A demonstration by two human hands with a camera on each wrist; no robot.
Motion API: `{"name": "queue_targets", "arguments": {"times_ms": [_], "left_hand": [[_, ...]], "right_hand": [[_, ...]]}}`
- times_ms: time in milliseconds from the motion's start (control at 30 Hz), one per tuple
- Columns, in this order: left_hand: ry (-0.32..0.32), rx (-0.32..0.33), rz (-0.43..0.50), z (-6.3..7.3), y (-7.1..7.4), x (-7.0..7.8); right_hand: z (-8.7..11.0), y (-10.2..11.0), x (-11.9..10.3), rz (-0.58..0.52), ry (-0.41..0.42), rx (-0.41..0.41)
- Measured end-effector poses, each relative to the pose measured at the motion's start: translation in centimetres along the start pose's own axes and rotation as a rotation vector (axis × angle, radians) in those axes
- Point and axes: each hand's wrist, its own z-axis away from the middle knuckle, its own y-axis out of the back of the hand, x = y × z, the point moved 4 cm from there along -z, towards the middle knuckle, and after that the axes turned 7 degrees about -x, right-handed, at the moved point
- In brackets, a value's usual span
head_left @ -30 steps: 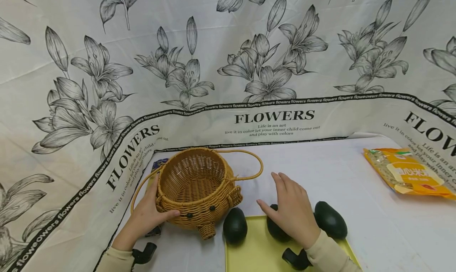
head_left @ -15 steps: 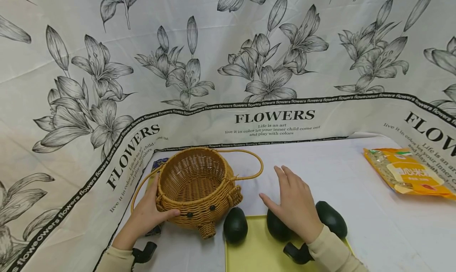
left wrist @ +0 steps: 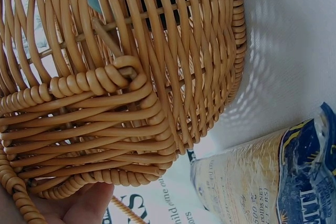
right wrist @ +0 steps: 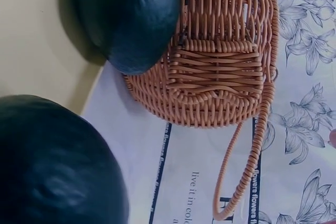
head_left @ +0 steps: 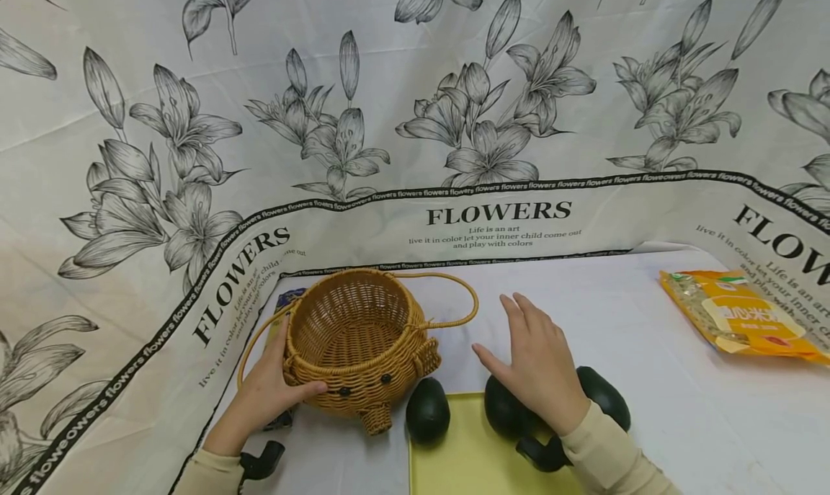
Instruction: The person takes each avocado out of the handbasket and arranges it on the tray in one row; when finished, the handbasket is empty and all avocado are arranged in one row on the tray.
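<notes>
A brown wicker basket (head_left: 353, 351) with a pig face and two loop handles stands upright on the white-covered table, its inside bare. My left hand (head_left: 262, 394) holds its left side, thumb along the front just under the rim; in the left wrist view fingertips (left wrist: 89, 203) show behind a woven ear. My right hand (head_left: 541, 362) hovers with spread fingers right of the basket, holding nothing. Below it lies a smooth dark green avocado (head_left: 506, 408), partly hidden. Another avocado (head_left: 428, 411) sits by the basket's snout, and a third avocado (head_left: 606, 398) lies behind the right wrist.
A yellow tray (head_left: 447, 466) lies under the avocados at the front. An orange bag of grain (head_left: 746, 315) rests at the right. Left of the basket is a spaghetti packet (left wrist: 262, 177). A flower-printed cloth (head_left: 493, 142) hangs behind the table.
My right hand has risen slightly, away from the avocados, its fingers still spread. The left hand and the basket have stayed put.
</notes>
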Motion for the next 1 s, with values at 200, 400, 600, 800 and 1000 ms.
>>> {"name": "queue_targets", "arguments": {"times_ms": [200, 400, 600, 800, 1000], "left_hand": [[-0.007, -0.002, 0.001, 0.0, 0.1, 0.2], [-0.004, -0.013, 0.009, 0.0, 0.1, 0.3], [-0.002, -0.013, 0.008, 0.0, 0.2, 0.4], [-0.003, -0.010, 0.006, 0.0, 0.2, 0.3], [-0.009, -0.008, 0.009, 0.0, 0.1, 0.2]], "right_hand": [[-0.6, 0.4, -0.2, 0.000, 0.000, -0.009], [-1.5, 0.6, -0.9, -0.007, 0.000, -0.044], [-2.6, 0.7, -2.3, -0.025, 0.044, -0.061], [-3.7, 1.0, -3.6, -0.028, 0.105, -0.031], [-4.9, 1.2, -4.9, -0.040, 0.138, -0.031]]}}
